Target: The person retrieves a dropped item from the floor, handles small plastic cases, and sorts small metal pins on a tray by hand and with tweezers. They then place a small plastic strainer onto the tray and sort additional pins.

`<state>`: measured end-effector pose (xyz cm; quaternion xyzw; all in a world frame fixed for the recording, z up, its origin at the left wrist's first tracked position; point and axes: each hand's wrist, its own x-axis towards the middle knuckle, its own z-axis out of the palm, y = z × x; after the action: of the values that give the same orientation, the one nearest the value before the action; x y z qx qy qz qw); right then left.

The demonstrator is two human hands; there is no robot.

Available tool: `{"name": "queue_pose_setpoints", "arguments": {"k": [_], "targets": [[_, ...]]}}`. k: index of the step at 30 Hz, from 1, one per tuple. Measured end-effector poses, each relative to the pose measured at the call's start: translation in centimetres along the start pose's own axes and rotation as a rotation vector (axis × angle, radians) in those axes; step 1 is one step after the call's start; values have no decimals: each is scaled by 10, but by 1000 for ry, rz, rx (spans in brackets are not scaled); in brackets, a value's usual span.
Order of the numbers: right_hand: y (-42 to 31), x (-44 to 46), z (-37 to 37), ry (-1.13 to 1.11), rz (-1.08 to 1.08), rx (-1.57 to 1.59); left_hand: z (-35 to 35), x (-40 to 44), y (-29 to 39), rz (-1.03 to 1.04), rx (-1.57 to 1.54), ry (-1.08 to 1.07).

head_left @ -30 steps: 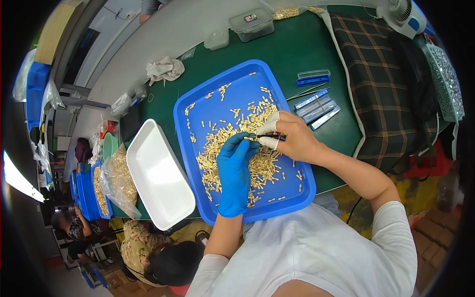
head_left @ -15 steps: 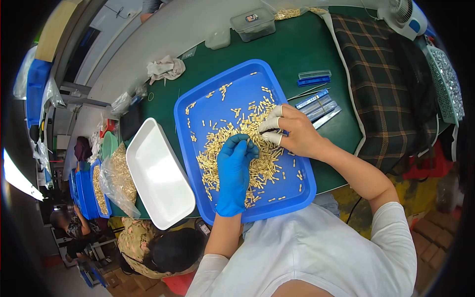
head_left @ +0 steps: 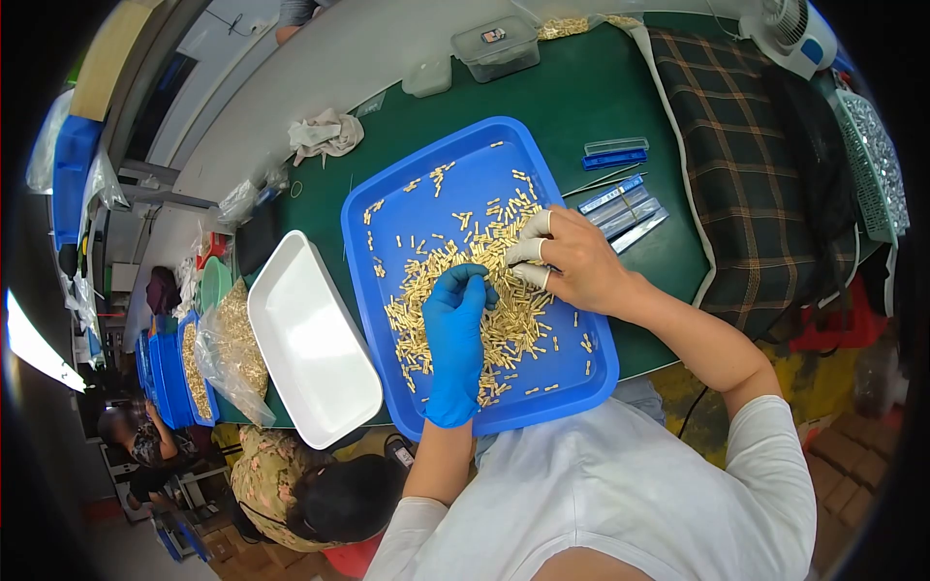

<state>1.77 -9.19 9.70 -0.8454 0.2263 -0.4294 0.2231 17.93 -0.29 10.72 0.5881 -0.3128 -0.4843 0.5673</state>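
Note:
A blue tray (head_left: 362,290) holds a heap of small brass-coloured pieces (head_left: 417,290), with some scattered toward its far edge. Over the heap, my left hand (head_left: 455,329) wears a blue glove; its fingers are curled together, and what they pinch is too small to name. Just to the right, my right hand (head_left: 572,257) has white finger cots on several fingers. Those fingers are bent and close together above the pieces, and anything between them is hidden. A small gap separates the two hands.
Left of the tray lie a white tray (head_left: 315,339) and a bag of brass pieces (head_left: 239,339). Flat blue cases (head_left: 620,208) and a plaid cloth (head_left: 731,165) are on the right. Clear containers (head_left: 494,48) stand at the back. A co-worker (head_left: 329,494) sits at lower left.
My right hand has drawn slightly away from my left hand, and the dark tool seen between them a second ago no longer shows. The nearby co-worker's head has shifted right.

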Motion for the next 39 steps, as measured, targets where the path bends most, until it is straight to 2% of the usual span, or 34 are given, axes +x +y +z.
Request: {"name": "queue_pose_setpoints", "arguments": {"k": [11,19,23,31,35,39], "targets": [[-2,-2,2,-3,-9,7,4,-2,2,1,44,12],[4,-6,5,-98,97,8,5,-3,2,47,123,0],[-1,0,-1,-83,18,83,-2,0,3,-44,57,-33],[-4,1,0,-22,-92,-21,-6,3,0,-99,-75,-87],[-4,-1,1,-13,-68,-41,-2,1,0,-53,-44,-36],[0,-7,1,-146,56,-113,3,-2,2,-12,34,-38]]}}
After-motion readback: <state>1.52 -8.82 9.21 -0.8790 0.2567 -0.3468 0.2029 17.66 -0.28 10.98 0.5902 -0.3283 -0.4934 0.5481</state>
